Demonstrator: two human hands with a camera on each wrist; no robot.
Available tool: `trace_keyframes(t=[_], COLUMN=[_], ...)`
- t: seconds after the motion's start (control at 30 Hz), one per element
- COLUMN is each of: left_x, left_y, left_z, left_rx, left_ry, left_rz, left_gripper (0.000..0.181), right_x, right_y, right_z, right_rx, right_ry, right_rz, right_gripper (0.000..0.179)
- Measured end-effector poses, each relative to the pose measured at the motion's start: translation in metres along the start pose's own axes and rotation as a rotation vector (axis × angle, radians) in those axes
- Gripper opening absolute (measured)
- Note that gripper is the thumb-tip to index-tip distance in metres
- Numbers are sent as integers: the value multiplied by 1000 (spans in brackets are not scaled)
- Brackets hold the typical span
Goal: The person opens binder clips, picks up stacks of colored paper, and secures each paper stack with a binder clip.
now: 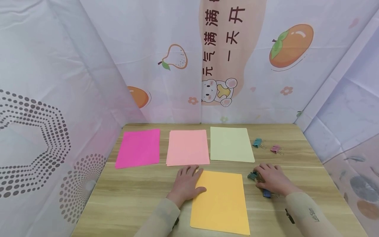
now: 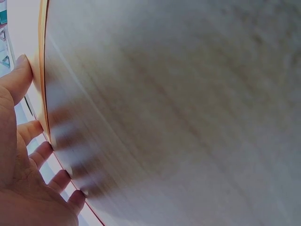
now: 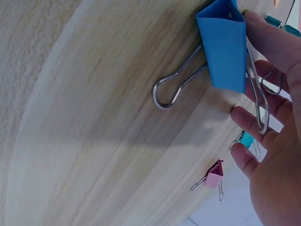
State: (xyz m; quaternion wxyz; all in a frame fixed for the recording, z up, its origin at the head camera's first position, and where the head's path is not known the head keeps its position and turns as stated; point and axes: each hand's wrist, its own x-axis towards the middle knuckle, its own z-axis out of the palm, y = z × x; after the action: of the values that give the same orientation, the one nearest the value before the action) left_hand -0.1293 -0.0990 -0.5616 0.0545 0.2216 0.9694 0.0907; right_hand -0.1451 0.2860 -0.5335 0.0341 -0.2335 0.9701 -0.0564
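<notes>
Orange paper stack (image 1: 220,204), left edge under splayed left hand (image 1: 185,183), dark-green metal binder clip (image 1: 252,175) beside right hand (image 1: 272,178), fingers parted, palms wrist-view only.

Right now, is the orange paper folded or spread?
Spread: the orange paper lies flat on the table, its broad face showing no crease.

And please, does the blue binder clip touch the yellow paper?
Apart. The head view shows bare wooden tabletop between the blue binder clip and the yellow paper.

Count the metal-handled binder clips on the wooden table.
4: teal clip and pink clip beyond the right hand, dark green clip left of it, blue clip nearer the person; others may be hidden.
</notes>
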Motion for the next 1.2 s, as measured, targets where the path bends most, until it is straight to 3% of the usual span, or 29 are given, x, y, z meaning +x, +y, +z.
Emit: trace_keyframes(t=[0.27, 0.5, 1.2], left_x=[0, 0, -1], left_y=[0, -2, -1], left_z=[-2, 3, 0], left_rx=[-10, -7, -10], left_ry=[-8, 24, -1], left_rz=[2, 15, 4], left_gripper=[78, 78, 78], right_x=[0, 1, -1], right_y=[0, 1, 3], right_z=[0, -3, -3], right_rx=[-6, -9, 6], right_ry=[6, -6, -30], right_rz=[-9, -20, -23], right_gripper=[48, 48, 40])
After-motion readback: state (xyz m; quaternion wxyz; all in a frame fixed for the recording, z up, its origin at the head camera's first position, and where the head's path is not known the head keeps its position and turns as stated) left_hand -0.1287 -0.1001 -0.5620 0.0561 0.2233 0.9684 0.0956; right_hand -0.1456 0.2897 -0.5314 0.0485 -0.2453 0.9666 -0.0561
